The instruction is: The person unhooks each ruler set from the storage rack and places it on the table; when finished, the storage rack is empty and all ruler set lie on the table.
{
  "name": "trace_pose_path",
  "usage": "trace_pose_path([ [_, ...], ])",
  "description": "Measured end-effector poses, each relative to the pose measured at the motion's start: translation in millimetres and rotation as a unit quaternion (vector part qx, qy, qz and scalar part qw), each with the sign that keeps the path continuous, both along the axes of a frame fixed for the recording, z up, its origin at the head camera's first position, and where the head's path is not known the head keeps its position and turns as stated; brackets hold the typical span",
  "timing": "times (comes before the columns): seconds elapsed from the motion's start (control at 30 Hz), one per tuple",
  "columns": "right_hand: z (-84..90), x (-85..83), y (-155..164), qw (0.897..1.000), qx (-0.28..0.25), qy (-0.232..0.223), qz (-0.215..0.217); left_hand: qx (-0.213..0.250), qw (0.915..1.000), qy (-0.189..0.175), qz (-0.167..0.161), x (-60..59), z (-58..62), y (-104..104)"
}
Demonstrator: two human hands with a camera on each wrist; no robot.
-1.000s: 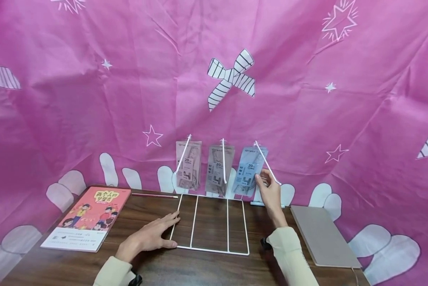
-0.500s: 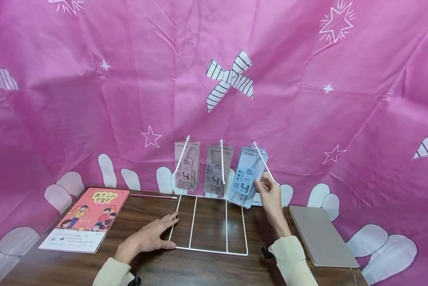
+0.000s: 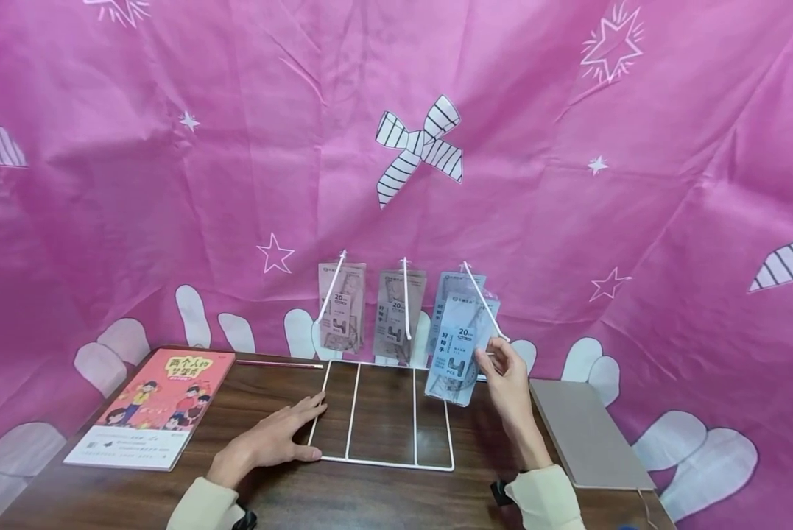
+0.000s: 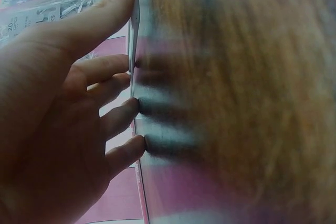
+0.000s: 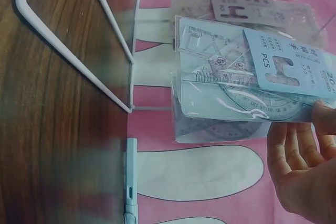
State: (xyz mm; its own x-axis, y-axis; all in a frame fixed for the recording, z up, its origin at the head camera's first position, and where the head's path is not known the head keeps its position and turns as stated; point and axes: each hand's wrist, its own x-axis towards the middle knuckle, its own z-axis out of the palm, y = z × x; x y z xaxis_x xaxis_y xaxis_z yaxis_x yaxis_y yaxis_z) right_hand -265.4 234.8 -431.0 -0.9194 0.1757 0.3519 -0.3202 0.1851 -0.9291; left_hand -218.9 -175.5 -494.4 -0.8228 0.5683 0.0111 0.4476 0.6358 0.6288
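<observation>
The left hand (image 3: pixel 273 442) lies flat, fingers straight, pressing the white wire rack (image 3: pixel 383 412) to the counter (image 3: pixel 369 493), likely steadying it, while the right hand (image 3: pixel 509 379) pinches a blue ruler packet (image 3: pixel 459 350) (apparently just off its sloping peg) in front of the rack.

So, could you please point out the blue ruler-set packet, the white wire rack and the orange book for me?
blue ruler-set packet (image 3: pixel 457 355): head view, on its printed card front.
white wire rack (image 3: pixel 414 412): head view, on a rod of its flat base.
orange book (image 3: pixel 160 400): head view, on its illustrated cover.
</observation>
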Motion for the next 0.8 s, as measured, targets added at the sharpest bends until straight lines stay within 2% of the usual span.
trace_pose_path([
  [0.23, 5.5, 18.1, 3, 1.000, 0.006, 0.003, -0.001, -0.003, 1.0000, 0.000, 0.000, -1.0, -2.1, 0],
  [0.8, 7.8, 54.9, 12, 1.000, 0.007, 0.012, 0.015, -0.003, 1.0000, -0.008, 0.000, 0.6, 1.7, 0],
])
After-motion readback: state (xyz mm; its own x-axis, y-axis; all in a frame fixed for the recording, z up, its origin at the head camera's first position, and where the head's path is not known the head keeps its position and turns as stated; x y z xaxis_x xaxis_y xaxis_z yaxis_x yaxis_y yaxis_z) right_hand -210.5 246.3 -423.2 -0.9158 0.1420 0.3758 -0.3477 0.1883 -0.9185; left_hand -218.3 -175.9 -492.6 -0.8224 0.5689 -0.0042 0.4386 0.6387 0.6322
